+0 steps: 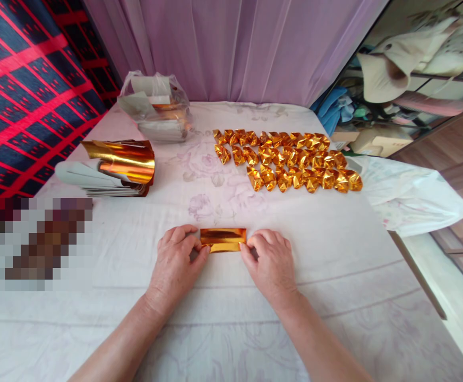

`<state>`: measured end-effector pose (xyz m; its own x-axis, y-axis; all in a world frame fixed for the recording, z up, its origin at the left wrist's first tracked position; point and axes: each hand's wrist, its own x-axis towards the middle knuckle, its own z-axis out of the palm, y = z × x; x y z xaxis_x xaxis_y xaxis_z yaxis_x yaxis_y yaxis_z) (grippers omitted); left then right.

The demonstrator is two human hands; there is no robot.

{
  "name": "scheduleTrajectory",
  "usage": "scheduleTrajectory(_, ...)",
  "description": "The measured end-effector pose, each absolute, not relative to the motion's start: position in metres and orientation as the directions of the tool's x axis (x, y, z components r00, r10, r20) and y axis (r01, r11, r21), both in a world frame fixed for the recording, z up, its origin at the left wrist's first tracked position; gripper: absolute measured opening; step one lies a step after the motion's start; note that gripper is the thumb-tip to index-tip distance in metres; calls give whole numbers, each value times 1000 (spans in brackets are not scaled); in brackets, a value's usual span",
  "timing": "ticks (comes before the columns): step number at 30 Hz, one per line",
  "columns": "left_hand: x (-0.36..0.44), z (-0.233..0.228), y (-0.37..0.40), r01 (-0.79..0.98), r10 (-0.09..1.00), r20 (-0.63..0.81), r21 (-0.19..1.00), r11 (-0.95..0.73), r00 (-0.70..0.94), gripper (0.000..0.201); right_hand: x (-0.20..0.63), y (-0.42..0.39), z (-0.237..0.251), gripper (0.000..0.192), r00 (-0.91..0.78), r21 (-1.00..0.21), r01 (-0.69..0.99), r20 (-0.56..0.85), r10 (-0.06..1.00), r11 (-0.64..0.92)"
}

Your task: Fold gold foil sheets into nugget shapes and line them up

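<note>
A strip of shiny gold foil paper (pixel 223 236), folded lengthwise, lies on the cloth-covered table between my hands. My left hand (pixel 179 254) pinches its left end, thumb on the near edge. At the right end, the thumb and fingers of my right hand (pixel 270 260) close on the paper in the same way. Beyond it, to the right, several rows of folded gold foil pieces (pixel 287 159) stand close together. A curled stack of gold foil sheets (pixel 130 164) with pale backs rests at the left.
A clear plastic bag (pixel 160 106) of more sheets stands at the back left. A pale cloth or bag (pixel 418 196) hangs by the right edge. Purple curtain (pixel 231 53) closes off the back; shelves with hats (pixel 386 69) stand right. A blurred patch (pixel 44 244) covers something at left.
</note>
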<state>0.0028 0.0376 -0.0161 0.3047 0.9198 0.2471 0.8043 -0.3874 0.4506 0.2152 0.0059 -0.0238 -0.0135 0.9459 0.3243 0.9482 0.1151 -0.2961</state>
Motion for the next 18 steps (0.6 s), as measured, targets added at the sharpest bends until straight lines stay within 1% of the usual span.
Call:
scheduleTrajectory(7, 2, -16, 37, 804, 925, 229, 460, -376, 302, 18, 215, 6, -24, 19, -9, -289, 951, 333, 943, 111)
scheduleTrajectory(11, 3, -16, 37, 816, 932, 218, 453, -359, 289, 11, 216, 5, -24, 4, -7, -323, 940, 312, 950, 113)
scheduleTrajectory(12, 3, -16, 37, 815, 932, 219, 454, -359, 289, 9, 216, 4, -24, 4, -17, -337, 933, 310, 951, 126)
scheduleTrajectory(15, 2, -16, 36, 814, 928, 221, 448, -369, 299, 3, 216, 4, -24, 10, -58, -381, 907, 302, 951, 177)
scheduleTrajectory(18, 2, -15, 36, 813, 920, 204, 432, -391, 334, 10, 216, 4, -24, 15, -94, -401, 891, 302, 949, 215)
